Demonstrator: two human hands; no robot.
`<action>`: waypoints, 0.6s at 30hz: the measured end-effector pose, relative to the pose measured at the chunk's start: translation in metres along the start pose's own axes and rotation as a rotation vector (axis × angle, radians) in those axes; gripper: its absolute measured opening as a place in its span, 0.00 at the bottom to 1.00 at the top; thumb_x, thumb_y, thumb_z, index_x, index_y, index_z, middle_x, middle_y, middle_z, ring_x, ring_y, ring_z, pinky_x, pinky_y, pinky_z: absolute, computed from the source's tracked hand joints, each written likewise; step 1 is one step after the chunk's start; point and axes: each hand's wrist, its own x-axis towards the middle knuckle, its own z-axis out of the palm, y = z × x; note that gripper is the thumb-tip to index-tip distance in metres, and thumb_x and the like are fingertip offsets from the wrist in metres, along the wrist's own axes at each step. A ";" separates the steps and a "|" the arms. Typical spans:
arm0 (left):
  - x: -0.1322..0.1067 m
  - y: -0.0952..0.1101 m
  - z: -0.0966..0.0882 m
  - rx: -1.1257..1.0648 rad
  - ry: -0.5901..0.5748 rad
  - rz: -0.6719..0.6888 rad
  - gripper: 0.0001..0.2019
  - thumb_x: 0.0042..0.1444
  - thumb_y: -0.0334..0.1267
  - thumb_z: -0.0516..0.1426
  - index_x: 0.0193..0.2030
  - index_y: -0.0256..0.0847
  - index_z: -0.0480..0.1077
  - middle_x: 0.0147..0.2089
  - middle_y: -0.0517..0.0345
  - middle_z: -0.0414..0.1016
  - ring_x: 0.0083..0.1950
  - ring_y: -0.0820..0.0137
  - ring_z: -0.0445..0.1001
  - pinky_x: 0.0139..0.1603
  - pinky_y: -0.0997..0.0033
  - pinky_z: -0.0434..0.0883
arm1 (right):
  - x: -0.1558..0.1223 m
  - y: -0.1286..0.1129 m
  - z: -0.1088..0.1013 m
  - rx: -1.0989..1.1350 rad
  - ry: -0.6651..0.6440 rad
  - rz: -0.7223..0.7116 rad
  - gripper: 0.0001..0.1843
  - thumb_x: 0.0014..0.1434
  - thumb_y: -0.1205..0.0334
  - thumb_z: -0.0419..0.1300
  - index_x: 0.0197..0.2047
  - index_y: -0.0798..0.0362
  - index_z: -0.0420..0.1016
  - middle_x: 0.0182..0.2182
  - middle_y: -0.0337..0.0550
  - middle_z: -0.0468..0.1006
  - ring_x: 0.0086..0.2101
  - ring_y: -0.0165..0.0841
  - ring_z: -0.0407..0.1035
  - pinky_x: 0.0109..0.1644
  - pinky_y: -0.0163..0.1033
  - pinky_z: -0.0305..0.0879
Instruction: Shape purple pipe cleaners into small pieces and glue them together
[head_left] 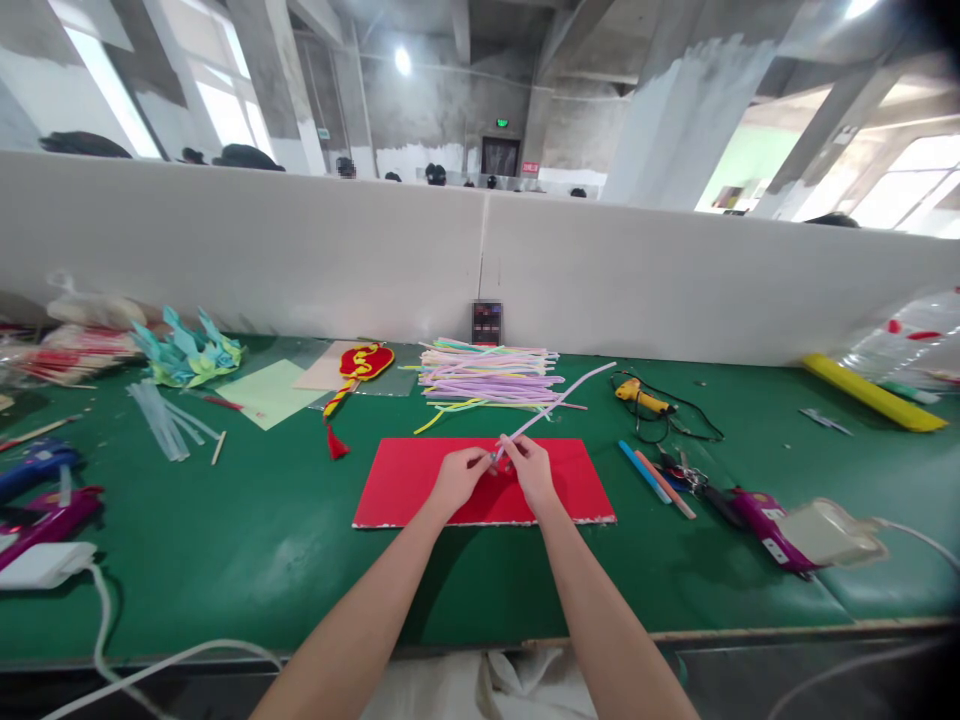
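The pale lilac stem (574, 390) slants up from over the red board (390, 480), its lower end pinched between the fingertips of the left hand (459, 476) and right hand (531, 468). I'd judge it's being bent or twisted there; the next move calls for a steady two-sided pinch. Fingers hide that end, so I can't make out its shape. Beyond lies a stem bundle (491, 380), overlapping too much to count.

Craft workshop — green workbench (300, 570), pipe cleaners (491, 388).
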 end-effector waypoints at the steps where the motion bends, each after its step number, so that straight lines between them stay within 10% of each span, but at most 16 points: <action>1: -0.001 0.001 0.000 -0.002 -0.017 0.010 0.13 0.54 0.40 0.51 0.28 0.39 0.74 0.28 0.58 0.77 0.33 0.68 0.73 0.39 0.72 0.66 | 0.000 0.000 0.000 0.000 -0.006 -0.001 0.18 0.46 0.46 0.59 0.26 0.54 0.74 0.19 0.37 0.72 0.19 0.26 0.63 0.23 0.32 0.59; 18: 0.000 0.000 0.002 -0.050 0.000 0.026 0.13 0.55 0.40 0.50 0.32 0.37 0.72 0.33 0.54 0.77 0.36 0.66 0.73 0.41 0.69 0.67 | 0.001 0.004 -0.003 0.068 0.012 0.010 0.18 0.46 0.47 0.60 0.29 0.55 0.77 0.19 0.36 0.71 0.18 0.25 0.59 0.22 0.32 0.55</action>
